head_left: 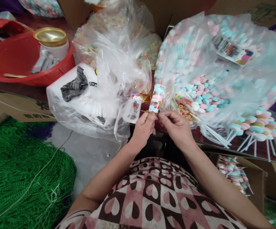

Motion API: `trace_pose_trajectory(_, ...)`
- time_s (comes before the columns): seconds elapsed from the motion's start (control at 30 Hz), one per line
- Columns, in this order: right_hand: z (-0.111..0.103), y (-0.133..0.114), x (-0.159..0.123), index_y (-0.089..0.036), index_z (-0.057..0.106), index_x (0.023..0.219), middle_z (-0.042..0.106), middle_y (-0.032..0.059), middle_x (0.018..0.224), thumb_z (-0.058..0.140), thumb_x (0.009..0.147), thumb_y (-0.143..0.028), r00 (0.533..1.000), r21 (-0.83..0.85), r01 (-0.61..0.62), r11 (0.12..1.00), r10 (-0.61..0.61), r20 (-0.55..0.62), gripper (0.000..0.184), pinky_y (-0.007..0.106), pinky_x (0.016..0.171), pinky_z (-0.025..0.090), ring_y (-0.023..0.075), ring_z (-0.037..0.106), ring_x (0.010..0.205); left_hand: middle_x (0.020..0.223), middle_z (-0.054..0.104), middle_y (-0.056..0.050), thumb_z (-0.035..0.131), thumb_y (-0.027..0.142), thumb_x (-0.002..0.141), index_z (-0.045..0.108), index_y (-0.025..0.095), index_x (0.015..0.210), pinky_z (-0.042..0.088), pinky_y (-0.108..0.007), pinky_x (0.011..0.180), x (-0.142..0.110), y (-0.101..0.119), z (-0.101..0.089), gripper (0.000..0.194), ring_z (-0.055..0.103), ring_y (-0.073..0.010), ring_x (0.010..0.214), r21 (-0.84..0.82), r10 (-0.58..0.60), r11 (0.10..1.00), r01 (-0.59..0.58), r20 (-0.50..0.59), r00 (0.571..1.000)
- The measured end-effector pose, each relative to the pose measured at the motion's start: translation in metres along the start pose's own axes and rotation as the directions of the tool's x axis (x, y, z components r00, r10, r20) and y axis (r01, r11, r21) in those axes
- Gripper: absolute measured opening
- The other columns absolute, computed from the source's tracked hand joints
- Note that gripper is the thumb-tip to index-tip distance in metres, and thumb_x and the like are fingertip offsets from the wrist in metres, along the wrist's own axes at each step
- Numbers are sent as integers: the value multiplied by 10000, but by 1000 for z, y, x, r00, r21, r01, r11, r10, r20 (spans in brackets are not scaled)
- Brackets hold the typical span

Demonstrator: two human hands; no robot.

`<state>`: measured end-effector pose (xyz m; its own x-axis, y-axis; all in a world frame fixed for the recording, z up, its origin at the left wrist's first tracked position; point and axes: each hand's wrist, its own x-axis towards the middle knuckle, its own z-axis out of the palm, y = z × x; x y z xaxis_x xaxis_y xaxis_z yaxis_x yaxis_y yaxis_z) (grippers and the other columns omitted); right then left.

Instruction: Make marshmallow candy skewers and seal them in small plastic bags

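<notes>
Upright between my hands stands a candy skewer in a clear printed wrapper (157,98), with pink, blue and white pieces showing inside. My left hand (144,127) is closed around its lower end, thumb pressed just under the wrapper. Close beside it, my right hand (177,127) pinches at the same neck, where a thin gold twist tie (146,111) crosses. The fingertips hide most of the tie and the stick. Left of the skewer lies a stack of printed wrappers (135,109). Loose ring-shaped gummies (184,106) are just beyond my right hand.
A large bag of pastel marshmallows (183,57) fills the right; bagged gummies (118,22) sit behind. Unwrapped candy skewers (257,125) rest at the right table edge, above a box of wrapped ones (233,171). A red basket (59,71) stands left, green cords (28,171) below.
</notes>
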<state>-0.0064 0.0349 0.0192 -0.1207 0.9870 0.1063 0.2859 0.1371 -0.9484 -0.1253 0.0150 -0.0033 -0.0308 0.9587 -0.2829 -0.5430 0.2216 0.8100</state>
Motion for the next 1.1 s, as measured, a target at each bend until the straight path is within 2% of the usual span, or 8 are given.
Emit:
trace_pose_trajectory(0.17, -4, 7, -1, -185, 640, 706, 581, -25, 609, 701, 781, -396, 989, 198, -149, 969, 142, 53, 232, 229, 505, 364, 91, 461, 528, 473, 312, 108, 663, 494, 815, 535, 173, 732, 377, -190, 418, -3, 5, 1, 356, 278, -37, 371, -106, -44, 992, 67, 209, 977)
trace_pose_trajectory(0.3, -15, 6, -2, -189, 641, 697, 613, -18, 647, 768, 741, -414, 951, 345, -281, 895, 212, 226, 262, 228, 520, 385, 84, 463, 533, 441, 277, 112, 648, 463, 822, 550, 162, 696, 387, -197, 396, -6, 9, -2, 341, 245, -38, 342, -90, -157, 976, 197, 336, 929)
trace_pose_trajectory(0.37, -22, 4, -2, -216, 693, 837, 675, 2, 775, 800, 718, -385, 929, 398, -316, 861, 196, 313, 233, 240, 577, 437, 112, 542, 627, 427, 254, 113, 635, 458, 828, 555, 159, 682, 392, -204, 388, -8, 12, -4, 342, 239, -43, 330, -85, -232, 952, 295, 433, 871)
trace_pose_trajectory(0.5, -37, 6, -1, -326, 632, 1251, 671, 33, 1215, 840, 677, -346, 872, 473, -354, 807, 102, 478, 611, 291, 743, 516, 190, 637, 934, 412, 254, 106, 625, 426, 834, 566, 159, 679, 402, -216, 379, -14, 17, -3, 314, 248, -56, 317, -56, -374, 857, 512, 615, 694)
trace_pose_trajectory(0.6, -45, 12, 1, -285, 719, 1134, 713, 40, 1115, 842, 678, -382, 823, 454, -370, 810, 60, 565, 482, 309, 790, 520, 199, 653, 927, 403, 251, 104, 615, 406, 844, 564, 161, 667, 394, -215, 369, -17, 15, 0, 306, 236, -60, 309, -68, -404, 806, 588, 663, 630)
trace_pose_trajectory(0.73, -45, 19, 2, -238, 773, 827, 721, 6, 797, 864, 651, -380, 881, 429, -332, 840, 113, 459, 243, 283, 688, 497, 142, 621, 694, 401, 218, 108, 580, 373, 879, 580, 156, 676, 382, -205, 365, -15, 11, 3, 297, 207, -58, 305, -125, -384, 799, 588, 646, 660)
trace_pose_trajectory(0.93, -31, 28, -2, -198, 678, 649, 613, -25, 597, 829, 681, -435, 966, 412, -217, 885, 135, 219, 283, 254, 567, 418, 104, 508, 550, 423, 238, 102, 481, 375, 946, 571, 160, 710, 364, -196, 365, -10, 8, 6, 332, 214, -59, 313, -168, -358, 832, 529, 566, 743)
trace_pose_trajectory(1.1, -24, 23, -5, -200, 639, 676, 618, -16, 652, 705, 811, -319, 998, 108, 60, 992, -58, -19, 191, 269, 622, 430, 123, 543, 613, 434, 282, 111, 577, 458, 892, 532, 170, 728, 359, -184, 379, -10, 8, 12, 334, 249, -44, 326, -147, -297, 916, 374, 378, 877)
